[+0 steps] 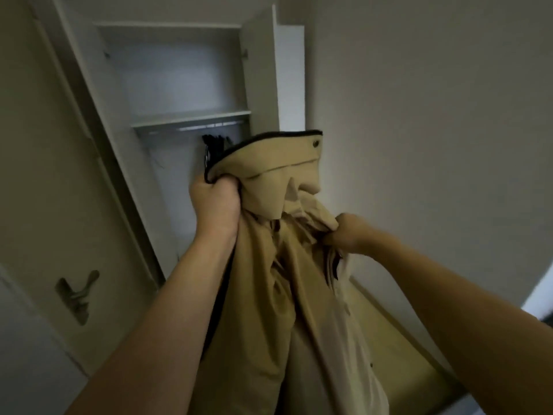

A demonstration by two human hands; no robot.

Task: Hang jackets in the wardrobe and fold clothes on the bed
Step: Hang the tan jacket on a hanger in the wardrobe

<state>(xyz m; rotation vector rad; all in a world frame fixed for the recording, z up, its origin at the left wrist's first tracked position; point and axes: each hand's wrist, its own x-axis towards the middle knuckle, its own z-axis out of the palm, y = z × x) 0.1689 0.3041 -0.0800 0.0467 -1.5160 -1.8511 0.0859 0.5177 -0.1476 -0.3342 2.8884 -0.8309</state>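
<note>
Forearms: both bare, reaching up and forward from the lower edge of the view
Jacket [287, 295]: tan, dark-lined, held up between the two hands in front of the open wardrobe, its body hanging down bunched and creased
Left hand [217, 205]: fist closed tight on the dark-edged collar end of the jacket, knuckles toward the camera
Right hand [348, 232]: fingers curled into a gather of tan fabric lower down, on the right side of the jacket
Collar [269, 154]: stands upright above the left hand, one dark snap near its right end
Door [59, 205]: cream, at left, with a metal handle [79, 290]
Wardrobe [179, 85]: white, open, behind the jacket; one shelf [191, 118] with a rail [209, 127] just beneath
Hangers [214, 149]: dark cluster on the rail, partly hidden by the collar
Wall [419, 115]: plain, pale, at right
</note>
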